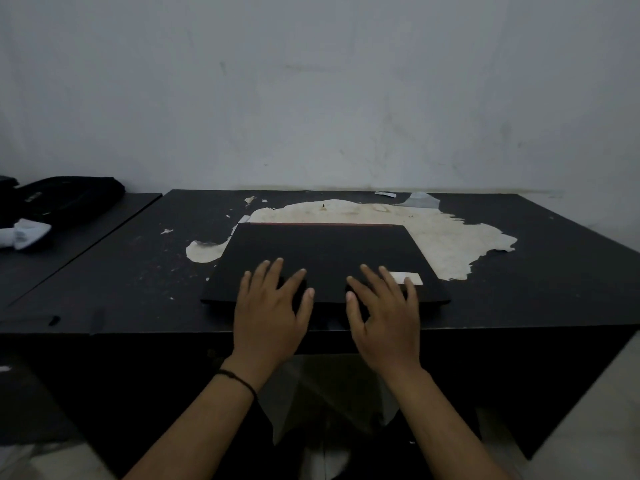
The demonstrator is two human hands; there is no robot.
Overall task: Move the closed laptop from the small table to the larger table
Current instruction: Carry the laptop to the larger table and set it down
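The closed laptop [322, 258] lies flat near the front of the peeling bench [104, 289]. The left hand [270, 306] and right hand [384, 306] lie spread over its near edge. It looks stiff, weighty and smooth, so it is best gripped by both side edges.

Dim, flat, bluish indoor light, grey wall [311, 81] evenly lit, no glare, soft fingertip blur, wide-angle bowing at edges, murky near shadows

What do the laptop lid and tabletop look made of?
Closed black laptop: matte lid, probably plastic; no glare. Black tabletop: seemingly board under thin dark laminate, which has peeled off in a pale ragged patch behind the laptop.
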